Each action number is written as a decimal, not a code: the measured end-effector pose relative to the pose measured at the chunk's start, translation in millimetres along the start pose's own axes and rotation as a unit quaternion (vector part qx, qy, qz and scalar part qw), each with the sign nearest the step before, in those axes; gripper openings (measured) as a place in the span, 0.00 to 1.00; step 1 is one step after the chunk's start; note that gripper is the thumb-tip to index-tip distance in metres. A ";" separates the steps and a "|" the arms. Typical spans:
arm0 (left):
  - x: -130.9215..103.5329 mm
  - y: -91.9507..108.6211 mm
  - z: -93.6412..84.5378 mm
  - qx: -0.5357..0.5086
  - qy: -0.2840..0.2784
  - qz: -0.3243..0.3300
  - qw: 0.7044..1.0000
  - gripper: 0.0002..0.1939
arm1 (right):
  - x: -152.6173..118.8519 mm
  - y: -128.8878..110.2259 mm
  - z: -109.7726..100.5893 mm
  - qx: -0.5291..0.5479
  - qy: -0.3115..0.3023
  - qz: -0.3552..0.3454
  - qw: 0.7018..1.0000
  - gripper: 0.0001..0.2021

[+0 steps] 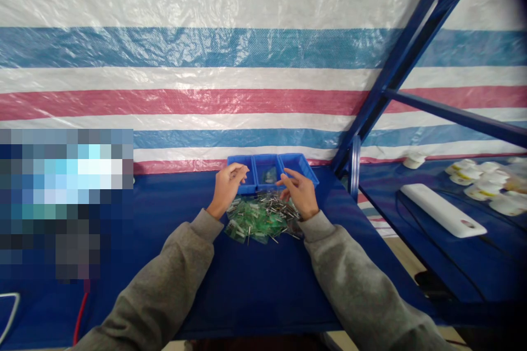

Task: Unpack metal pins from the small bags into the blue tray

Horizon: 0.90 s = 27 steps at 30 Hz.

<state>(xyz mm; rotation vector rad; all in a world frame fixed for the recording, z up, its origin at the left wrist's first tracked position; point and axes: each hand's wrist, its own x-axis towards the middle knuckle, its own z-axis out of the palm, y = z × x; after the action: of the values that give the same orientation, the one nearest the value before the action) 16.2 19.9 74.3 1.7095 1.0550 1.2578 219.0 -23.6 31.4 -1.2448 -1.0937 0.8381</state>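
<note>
A pile of green pieces and thin metal pins lies on the blue table. Behind it stands a blue tray with three compartments; a few clear or greenish pieces lie in the middle one. My left hand hovers by the left compartment, fingers pressed together, and what they pinch is too small to name. Over the right side of the pile, in front of the right compartment, is my right hand, with its fingers bent and apart and nothing visible between them.
On the right-hand table are a white power bank-like object, black cables and several white round parts. A blue metal frame rises at the right. A red cable runs at the left, below a pixelated area. A striped sheet hangs behind.
</note>
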 end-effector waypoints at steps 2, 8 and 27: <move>-0.7 -0.2 -0.3 0.012 0.003 0.004 1.000 0.13 | 0.6 0.8 -2.7 -0.069 0.013 -0.027 0.997 0.25; -0.9 -0.1 0.0 0.037 -0.026 0.022 0.999 0.13 | -4.8 -3.8 -4.5 -0.270 -0.105 -0.175 0.941 0.10; -10.8 -3.7 13.1 0.054 -0.074 0.043 0.995 0.15 | -13.8 -7.1 3.8 -0.218 -0.122 -0.183 0.951 0.07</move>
<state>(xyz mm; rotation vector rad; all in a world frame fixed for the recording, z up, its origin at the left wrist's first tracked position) 26.3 10.1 64.2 1.9177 0.9859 1.1248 210.8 -36.6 35.8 -1.2566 -1.7177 0.4835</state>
